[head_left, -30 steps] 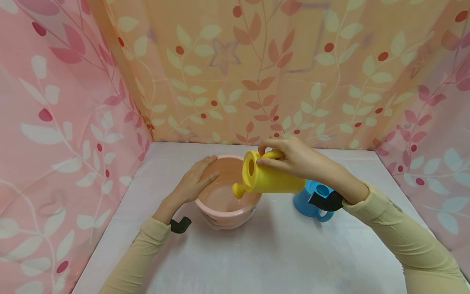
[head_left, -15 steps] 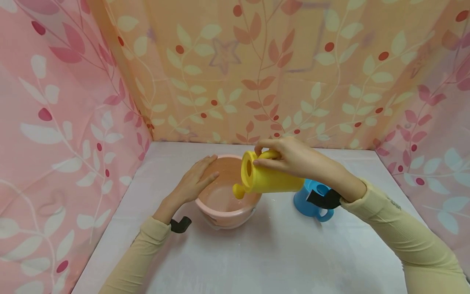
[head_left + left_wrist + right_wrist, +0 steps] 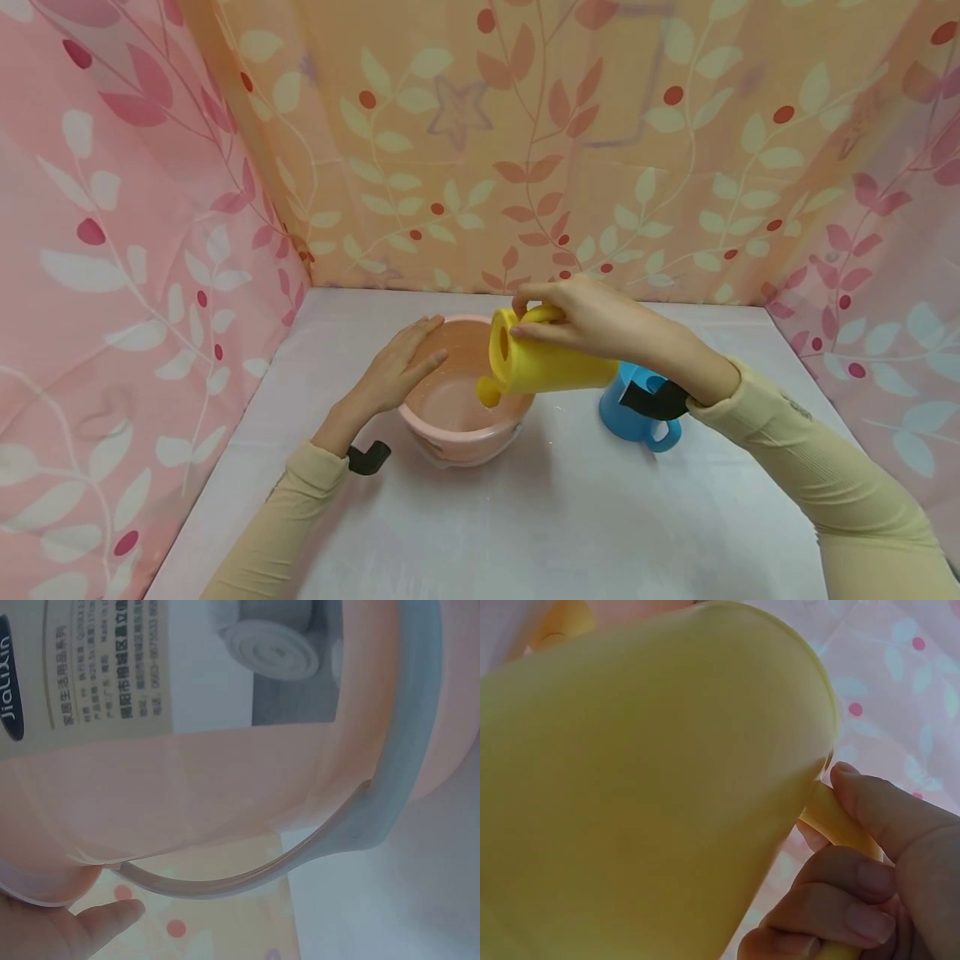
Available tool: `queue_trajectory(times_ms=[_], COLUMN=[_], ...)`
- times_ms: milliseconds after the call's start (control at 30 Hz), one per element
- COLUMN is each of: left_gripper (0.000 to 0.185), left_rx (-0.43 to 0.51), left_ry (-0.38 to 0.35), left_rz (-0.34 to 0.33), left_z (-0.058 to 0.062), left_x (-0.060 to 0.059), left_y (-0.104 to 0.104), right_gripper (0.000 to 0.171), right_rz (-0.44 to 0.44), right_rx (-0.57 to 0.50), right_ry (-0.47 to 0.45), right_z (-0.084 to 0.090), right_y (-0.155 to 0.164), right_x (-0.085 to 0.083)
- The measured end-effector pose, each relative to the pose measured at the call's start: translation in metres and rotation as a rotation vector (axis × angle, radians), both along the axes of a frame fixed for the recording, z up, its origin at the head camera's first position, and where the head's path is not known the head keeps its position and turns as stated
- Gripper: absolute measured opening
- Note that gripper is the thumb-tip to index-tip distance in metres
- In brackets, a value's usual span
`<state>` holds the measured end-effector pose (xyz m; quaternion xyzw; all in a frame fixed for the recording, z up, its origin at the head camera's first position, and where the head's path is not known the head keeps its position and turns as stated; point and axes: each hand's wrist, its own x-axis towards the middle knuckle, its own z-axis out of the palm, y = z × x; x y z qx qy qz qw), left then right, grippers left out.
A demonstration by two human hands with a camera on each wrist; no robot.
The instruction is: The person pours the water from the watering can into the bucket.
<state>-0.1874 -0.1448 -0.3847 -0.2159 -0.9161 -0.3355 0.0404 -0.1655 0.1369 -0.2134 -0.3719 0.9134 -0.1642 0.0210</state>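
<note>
My right hand grips the handle of a yellow watering can, with fingers curled round it in the right wrist view. The can is tipped far over to the left, its opening facing left. Its round spout head hangs inside a pink bucket, with a small bright ripple just below it. At the bucket's left rim rests my left hand, fingers stretched along the rim and thumb over the inside. The left wrist view shows the bucket's printed label and grey carrying handle.
Behind my right wrist, a blue watering can stands on the white table, partly hidden by the wrist camera and the yellow can. Leaf-patterned cloths enclose the back and both sides. A few drops dot the tabletop right of the bucket.
My right hand has shifted slightly left with the yellow watering can, whose spout head has dipped a little further into the bucket. The left hand and bucket have stayed put.
</note>
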Motion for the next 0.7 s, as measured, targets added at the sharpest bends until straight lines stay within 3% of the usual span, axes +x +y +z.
queue_trajectory(times_ms=[700], left_gripper=[0.062], left_rx=[0.008], left_ry=[-0.011], left_rz=[0.013], left_z=[-0.0012], left_x=[-0.0008], left_y=[-0.0001], right_gripper=[0.02], right_rz=[0.027], right_rx=[0.017], right_ry=[-0.035], right_z=[0.0047], right_y=[-0.0067], right_x=[-0.0056])
